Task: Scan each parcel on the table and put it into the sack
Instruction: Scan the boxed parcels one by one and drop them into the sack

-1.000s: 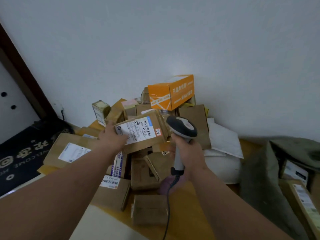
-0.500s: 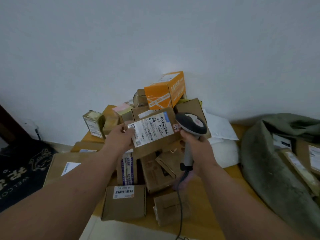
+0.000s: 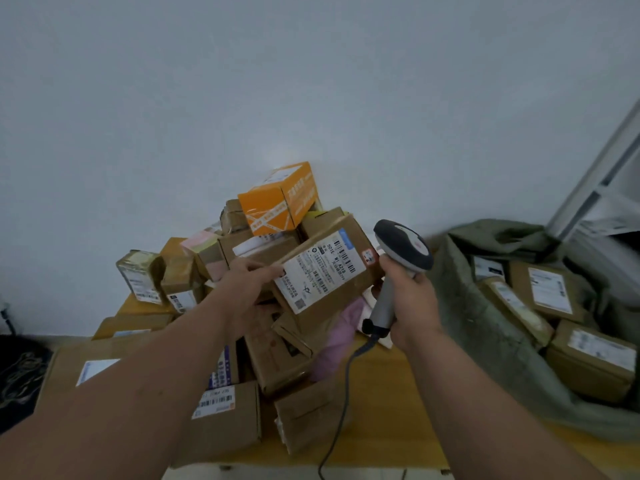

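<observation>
Now, step in hand: scanning, as I judge it; the left hand (image 3: 254,289) holds a brown parcel (image 3: 325,271) up over the heap, label side toward the camera, while the right hand (image 3: 410,299) holds the scanner (image 3: 401,251) just right of it.
Left fingers: thumb on the near-left edge of the parcel, the other fingers under it and out of sight, clamped on the box.
Right fingers: curled round the scanner's grey handle; whether one rests on the trigger cannot be told.
Parcel's place: raised above the pile on the table (image 3: 381,393), between the two hands, its right corner nearly touching the scanner head.
Sack: the green sack (image 3: 485,334) lies at the right, mouth gaping, with several labelled boxes already inside.
Next move, as a judgement: the parcel must travel right and down into the sack's mouth, clear of the scanner's cable (image 3: 341,403).
Left to do: many parcels remain heaped at centre and left, an orange box (image 3: 273,202) on top at the far side.
Hard to make out: the label's small print is blurred; no scan beam is discernible; the sack's right part is cut off by the frame edge.
</observation>
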Demonstrator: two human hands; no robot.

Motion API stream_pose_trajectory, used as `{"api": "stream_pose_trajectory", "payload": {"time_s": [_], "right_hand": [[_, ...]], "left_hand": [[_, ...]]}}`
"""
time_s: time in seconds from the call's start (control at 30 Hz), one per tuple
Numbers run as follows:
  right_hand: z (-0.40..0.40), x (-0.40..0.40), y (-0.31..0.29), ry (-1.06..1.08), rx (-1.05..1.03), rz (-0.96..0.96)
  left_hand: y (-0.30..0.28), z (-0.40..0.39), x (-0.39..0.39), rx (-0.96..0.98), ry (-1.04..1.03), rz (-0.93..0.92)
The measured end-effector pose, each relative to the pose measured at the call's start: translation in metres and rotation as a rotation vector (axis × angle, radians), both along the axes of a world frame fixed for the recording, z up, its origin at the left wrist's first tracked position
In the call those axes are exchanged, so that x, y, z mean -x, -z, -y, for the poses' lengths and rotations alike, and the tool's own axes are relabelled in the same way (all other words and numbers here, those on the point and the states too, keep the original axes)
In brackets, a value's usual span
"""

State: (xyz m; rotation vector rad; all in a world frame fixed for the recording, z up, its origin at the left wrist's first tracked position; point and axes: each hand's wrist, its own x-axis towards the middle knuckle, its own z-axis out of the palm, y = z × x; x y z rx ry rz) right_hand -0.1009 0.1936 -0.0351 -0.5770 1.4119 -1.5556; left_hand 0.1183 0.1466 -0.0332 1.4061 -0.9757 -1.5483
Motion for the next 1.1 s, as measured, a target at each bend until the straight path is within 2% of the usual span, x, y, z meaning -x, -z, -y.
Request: {"api": "stream_pose_trajectory", "payload": {"time_s": [0.27, 0.33, 0.43, 0.57, 0.83, 1.1], "right_hand": [[-0.025, 0.076, -0.01, 0.047, -0.027, -0.022], [-0.032, 0.094, -0.01, 0.06, -0.046, -0.001], [-0.043, 0.118, -0.008, 0.094, -0.049, 0.045], [-0.058, 0.144, -0.009, -0.026, -0.063, 0.064], [-0.08, 0.181, -0.013, -0.189, -0.04, 0.051], [-0.083, 0.208, -0.01, -0.196, -0.025, 0.048]], "left_hand": [[0.01, -0.021, 0.064, -0.12, 0.282, -0.106], [0.012, -0.027, 0.085, -0.112, 0.245, -0.12], [0.018, -0.03, 0.114, -0.155, 0.116, -0.253], [0.023, -0.031, 0.152, -0.124, 0.04, -0.307], [0.03, -0.039, 0.206, -0.062, 0.018, -0.328], [0.04, -0.039, 0.229, -0.06, 0.087, -0.274]]}}
